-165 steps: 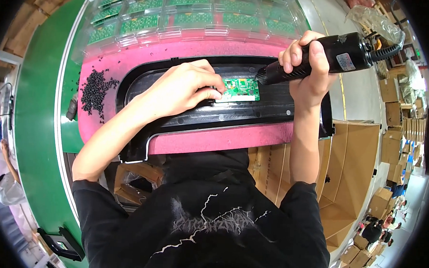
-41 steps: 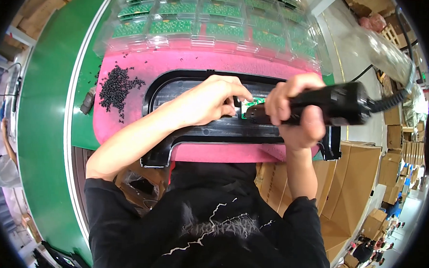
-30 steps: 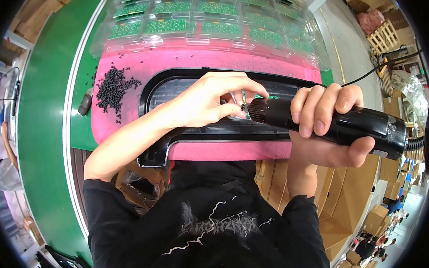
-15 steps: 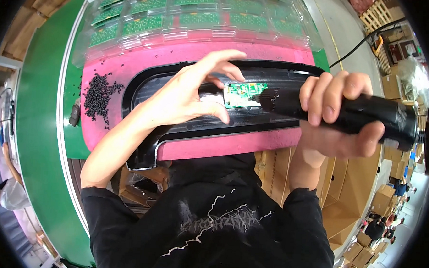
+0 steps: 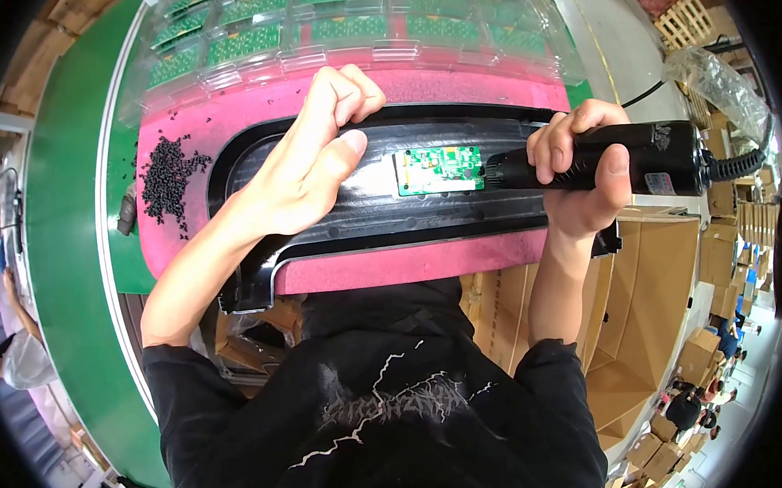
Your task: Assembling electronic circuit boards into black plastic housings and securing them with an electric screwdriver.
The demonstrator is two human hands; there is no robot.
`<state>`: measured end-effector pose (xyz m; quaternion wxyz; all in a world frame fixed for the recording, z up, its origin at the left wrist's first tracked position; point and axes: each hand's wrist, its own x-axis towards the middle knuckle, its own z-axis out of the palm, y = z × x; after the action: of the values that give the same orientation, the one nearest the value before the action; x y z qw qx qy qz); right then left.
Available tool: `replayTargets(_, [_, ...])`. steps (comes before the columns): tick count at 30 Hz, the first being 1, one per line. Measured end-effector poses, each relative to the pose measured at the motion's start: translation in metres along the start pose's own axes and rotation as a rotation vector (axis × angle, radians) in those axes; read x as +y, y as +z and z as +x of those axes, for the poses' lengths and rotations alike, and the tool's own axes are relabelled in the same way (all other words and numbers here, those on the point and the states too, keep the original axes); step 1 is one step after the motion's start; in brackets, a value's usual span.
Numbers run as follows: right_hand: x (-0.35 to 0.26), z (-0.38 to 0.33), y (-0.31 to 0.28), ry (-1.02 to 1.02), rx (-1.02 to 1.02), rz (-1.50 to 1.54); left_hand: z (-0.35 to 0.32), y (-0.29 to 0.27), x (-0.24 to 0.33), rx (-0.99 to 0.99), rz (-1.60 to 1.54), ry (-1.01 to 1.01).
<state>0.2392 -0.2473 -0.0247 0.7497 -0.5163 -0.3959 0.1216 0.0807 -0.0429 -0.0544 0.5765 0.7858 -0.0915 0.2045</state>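
Observation:
A green circuit board [image 5: 444, 169] lies inside a long black plastic housing [image 5: 383, 217], with small black screws at its corners. My right hand [image 5: 579, 165] is wrapped round a black electric screwdriver [image 5: 661, 158], held almost level. Its tip end is at the right edge of the board; whether it touches is hard to tell. Left of the board, above the housing, my left hand [image 5: 312, 158] is closed, fingers curled and thumb bent in. What it pinches, if anything, is hidden.
A pile of small black screws [image 5: 165, 182] lies on the pink mat [image 5: 363, 273] at the left. Clear plastic trays [image 5: 347, 41] of green boards stand at the back. The screwdriver's cord [image 5: 736, 165] runs off right. Below right is an open cardboard box [image 5: 641, 316].
My left hand has drawn back left from the board, and its spread fingers have curled in. The screwdriver's rear end has swung farther away from me and levelled, with my right hand following.

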Motion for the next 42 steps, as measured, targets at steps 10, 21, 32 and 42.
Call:
replayTargets(10, [0.006, 0.007, 0.004, 0.053, -0.037, 0.047, 0.003, 0.001, 0.004, 0.125, 0.17, 0.093])
replayTargets(21, [-0.009, 0.026, -0.011, 0.359, 0.335, 0.345, -0.026, -0.055, 0.015, -0.027, 0.885, -0.364])
replayTargets(32, [-0.036, 0.018, -0.043, 0.432, 0.294, 0.549, -0.052, -0.027, 0.032, -0.19, 1.011, -0.292])
replayTargets(42, [-0.103, -0.01, -0.199, -0.129, 0.516, 0.099, -0.131, -0.024, 0.135, 0.388, 1.355, -0.036])
